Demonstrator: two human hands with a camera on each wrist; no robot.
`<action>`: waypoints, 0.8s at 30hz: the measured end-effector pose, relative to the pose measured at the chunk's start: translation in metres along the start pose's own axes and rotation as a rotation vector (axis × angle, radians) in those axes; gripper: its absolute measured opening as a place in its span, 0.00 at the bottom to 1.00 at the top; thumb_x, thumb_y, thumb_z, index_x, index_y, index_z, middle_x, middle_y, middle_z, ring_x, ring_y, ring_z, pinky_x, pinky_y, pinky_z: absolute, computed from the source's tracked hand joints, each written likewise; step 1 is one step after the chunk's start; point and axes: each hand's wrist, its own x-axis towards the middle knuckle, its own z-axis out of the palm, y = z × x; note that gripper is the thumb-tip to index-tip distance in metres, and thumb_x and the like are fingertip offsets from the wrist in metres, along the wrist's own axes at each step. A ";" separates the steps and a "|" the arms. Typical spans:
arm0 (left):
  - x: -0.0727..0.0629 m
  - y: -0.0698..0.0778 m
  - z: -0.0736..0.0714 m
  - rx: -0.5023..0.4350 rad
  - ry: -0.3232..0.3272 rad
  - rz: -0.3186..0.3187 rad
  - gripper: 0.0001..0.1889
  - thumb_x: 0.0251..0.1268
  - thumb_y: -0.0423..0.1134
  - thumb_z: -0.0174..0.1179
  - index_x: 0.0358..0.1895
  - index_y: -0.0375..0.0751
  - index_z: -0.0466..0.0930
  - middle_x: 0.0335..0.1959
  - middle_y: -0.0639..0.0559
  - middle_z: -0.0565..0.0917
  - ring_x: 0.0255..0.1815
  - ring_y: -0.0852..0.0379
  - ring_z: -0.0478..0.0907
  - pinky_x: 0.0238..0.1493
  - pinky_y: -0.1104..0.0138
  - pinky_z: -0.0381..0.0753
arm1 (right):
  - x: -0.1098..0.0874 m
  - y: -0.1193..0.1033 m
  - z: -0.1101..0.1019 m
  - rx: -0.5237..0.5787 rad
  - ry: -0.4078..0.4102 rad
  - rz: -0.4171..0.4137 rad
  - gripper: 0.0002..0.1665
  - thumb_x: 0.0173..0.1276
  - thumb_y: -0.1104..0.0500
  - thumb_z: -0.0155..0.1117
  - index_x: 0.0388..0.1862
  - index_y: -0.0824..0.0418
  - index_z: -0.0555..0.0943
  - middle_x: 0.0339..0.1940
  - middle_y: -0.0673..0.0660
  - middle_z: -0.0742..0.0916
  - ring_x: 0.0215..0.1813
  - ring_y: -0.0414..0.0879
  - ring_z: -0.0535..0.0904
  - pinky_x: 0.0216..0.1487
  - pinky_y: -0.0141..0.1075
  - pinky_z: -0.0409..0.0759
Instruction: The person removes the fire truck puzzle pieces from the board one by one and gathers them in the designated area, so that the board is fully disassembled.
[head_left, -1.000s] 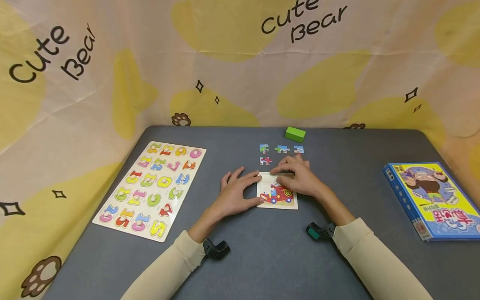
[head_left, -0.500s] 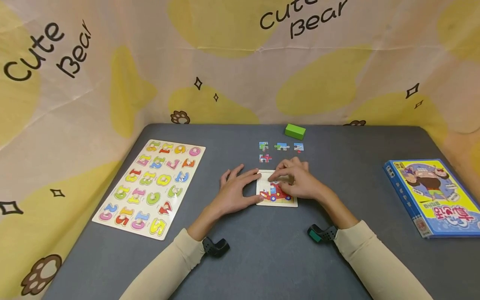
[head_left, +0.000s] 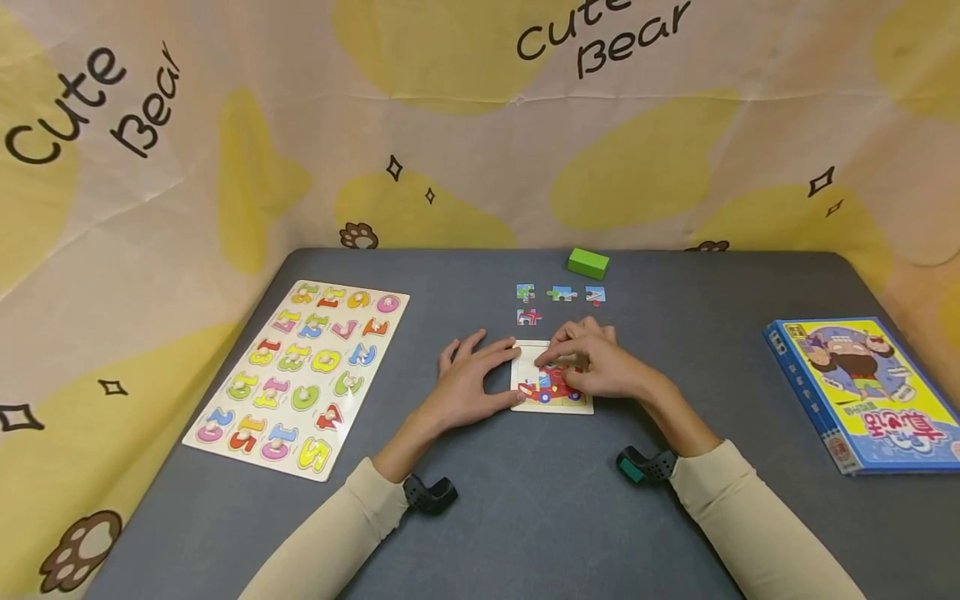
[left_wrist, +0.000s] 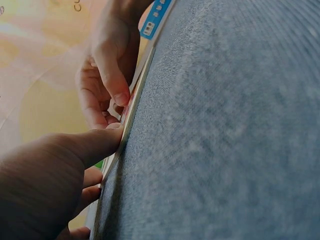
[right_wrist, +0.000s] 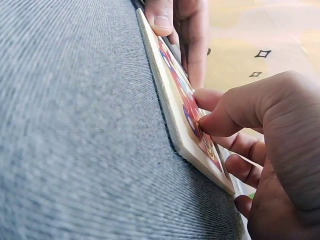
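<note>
A small square puzzle board (head_left: 531,355) with a pale frame and a red vehicle picture (head_left: 551,383) lies on the table. My left hand (head_left: 468,387) rests at its left side, thumb at the near corner and a fingertip at the far corner. With bent fingers, my right hand (head_left: 600,362) touches the picture, index fingertip and thumb apart; whether they pinch a piece there is hidden. Behind the board lie loose jigsaw pieces: a green-blue piece (head_left: 525,292), a wider piece (head_left: 561,293), a blue piece (head_left: 595,295) and a red piece (head_left: 528,317).
On the left lies a white number board (head_left: 360,333) with colourful knobbed numerals. A blue and yellow box (head_left: 862,392) lies on the right. Near the table's (head_left: 510,517) back edge is a green block (head_left: 588,263). A printed cloth (head_left: 465,142) stands behind.
My right hand has drawn a little nearer, its index fingertip moving from the board's far rim onto the picture. My left hand has stayed at the board's left side.
</note>
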 end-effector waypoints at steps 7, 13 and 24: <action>0.000 0.000 0.001 0.010 0.012 0.006 0.34 0.63 0.55 0.68 0.72 0.53 0.75 0.77 0.57 0.70 0.84 0.42 0.49 0.77 0.35 0.37 | -0.001 0.001 -0.002 0.005 -0.022 -0.003 0.24 0.60 0.68 0.64 0.51 0.48 0.90 0.46 0.47 0.82 0.48 0.45 0.62 0.50 0.48 0.49; 0.000 0.000 0.002 0.012 0.020 0.008 0.34 0.62 0.55 0.68 0.72 0.52 0.75 0.77 0.56 0.71 0.84 0.41 0.50 0.77 0.35 0.37 | -0.001 -0.001 -0.004 0.019 -0.034 0.003 0.24 0.60 0.69 0.64 0.51 0.49 0.90 0.47 0.47 0.81 0.48 0.46 0.63 0.51 0.49 0.49; 0.001 0.000 0.003 0.017 0.025 0.011 0.34 0.62 0.55 0.68 0.71 0.52 0.75 0.77 0.55 0.71 0.84 0.41 0.50 0.76 0.34 0.37 | -0.001 -0.002 -0.005 0.022 -0.043 0.006 0.24 0.60 0.69 0.62 0.51 0.48 0.89 0.47 0.48 0.82 0.48 0.46 0.62 0.51 0.50 0.49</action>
